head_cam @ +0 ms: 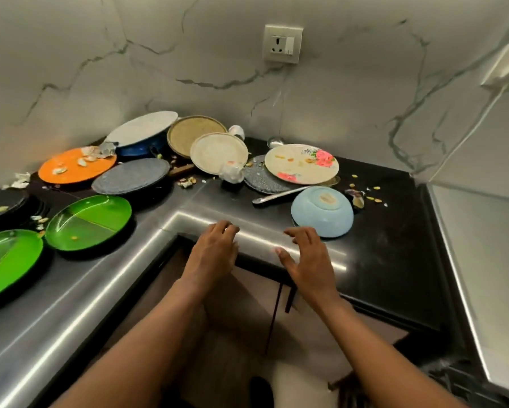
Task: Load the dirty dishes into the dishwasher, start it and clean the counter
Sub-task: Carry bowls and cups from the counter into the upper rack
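Dirty dishes crowd the corner of a black counter (379,254). An upturned light blue bowl (322,212) lies nearest, just beyond my right hand (306,260). A spoon (277,195) lies beside it, in front of a floral plate (302,163) stacked on a grey speckled plate (259,178). Further left are a cream plate (218,151), a tan plate (194,132), a grey plate (131,175), an orange plate (76,164) and two green divided plates (90,220). My left hand (213,254) hovers at the counter's inner corner. Both hands hold nothing, fingers loosely spread.
A blue pot with a white lid (141,136) stands at the back wall. Black plates (3,204) sit at the far left. Food scraps (365,195) and crumpled wrappers (232,172) litter the counter. A wall socket (282,44) is above. A steel surface (482,260) lies at right.
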`<state>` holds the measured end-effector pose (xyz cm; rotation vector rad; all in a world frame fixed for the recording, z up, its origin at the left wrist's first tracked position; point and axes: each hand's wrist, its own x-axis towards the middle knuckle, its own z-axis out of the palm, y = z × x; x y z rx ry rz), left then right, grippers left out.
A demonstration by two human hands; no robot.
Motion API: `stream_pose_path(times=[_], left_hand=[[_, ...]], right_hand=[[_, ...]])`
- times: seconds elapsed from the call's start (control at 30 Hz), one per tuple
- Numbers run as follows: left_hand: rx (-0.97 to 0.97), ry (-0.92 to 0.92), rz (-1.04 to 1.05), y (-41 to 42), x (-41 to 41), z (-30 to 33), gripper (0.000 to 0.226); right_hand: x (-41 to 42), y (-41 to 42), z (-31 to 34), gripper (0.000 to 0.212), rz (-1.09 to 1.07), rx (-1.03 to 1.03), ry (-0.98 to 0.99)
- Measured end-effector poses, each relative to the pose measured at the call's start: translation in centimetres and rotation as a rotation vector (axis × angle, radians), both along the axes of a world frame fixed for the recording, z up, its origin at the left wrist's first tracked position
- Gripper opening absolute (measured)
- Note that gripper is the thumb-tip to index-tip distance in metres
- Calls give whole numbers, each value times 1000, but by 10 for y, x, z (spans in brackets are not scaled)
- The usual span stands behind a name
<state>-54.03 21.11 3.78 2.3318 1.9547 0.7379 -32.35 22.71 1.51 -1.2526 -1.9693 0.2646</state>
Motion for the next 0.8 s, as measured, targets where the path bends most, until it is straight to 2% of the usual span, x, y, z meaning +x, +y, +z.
stream_pose_path(times=[0.17,0.3,0.43,0.5,0.6,0.8], left_hand=[[-119,10,47,72,17,5,42],[-272,35,206,127,-2,5,57],[-423,39,314,163,-30,-1,79],[-517,80,296,163,-35,-3,86],[-625,72,309,171,-47,-16,83],[-639,29,330,182,-53,-20,79]], right_hand=[[0,85,7,41,-27,-14,-9],[-24,145,8,54,15,-54,-56],[-56,196,2,65,69,-121,-127],[-68,208,2,69,72,-112,-178],[-98,245,-4,75,121,-172,-212],[-146,292,-20,89,143,-239,-249]])
